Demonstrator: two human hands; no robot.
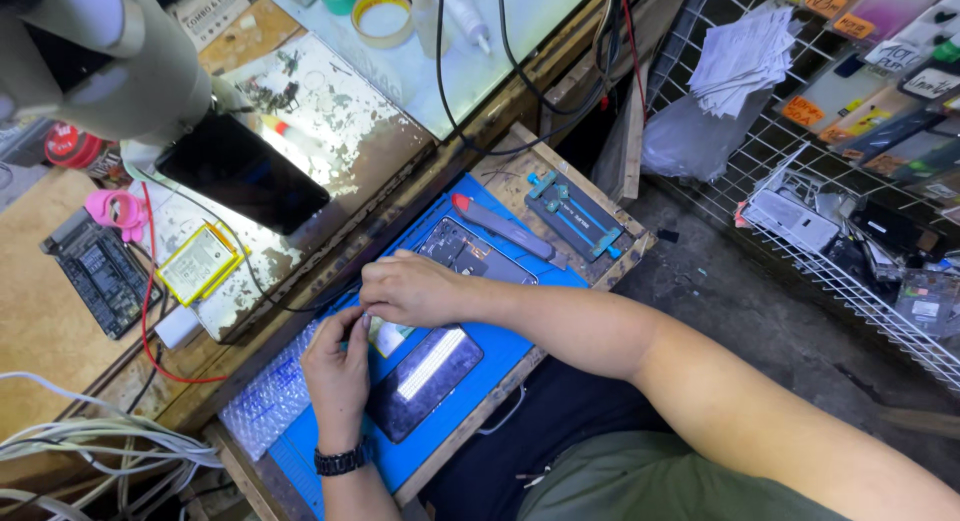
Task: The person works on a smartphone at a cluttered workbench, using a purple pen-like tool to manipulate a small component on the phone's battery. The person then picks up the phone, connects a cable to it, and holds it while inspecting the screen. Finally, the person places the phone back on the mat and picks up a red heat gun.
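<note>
My left hand (337,373) and my right hand (410,289) meet over a blue work mat (500,349) on a small wooden board. Their fingertips pinch together at something too small to make out, just above a small greenish part (388,334). A dark phone screen panel (424,379) lies on the mat right of my left hand. An opened phone body (478,254) with its insides showing lies beyond my right hand. My left wrist wears a black watch.
A grey tool with a red tip (503,229) and a grey clamp jig (576,219) lie at the mat's far end. Bubble wrap (262,399) lies at left. The bench holds a dark tablet (243,173), a yellow battery (197,264), a circuit tray (99,271), tape rolls and cables. A wire rack (830,171) of parts stands right.
</note>
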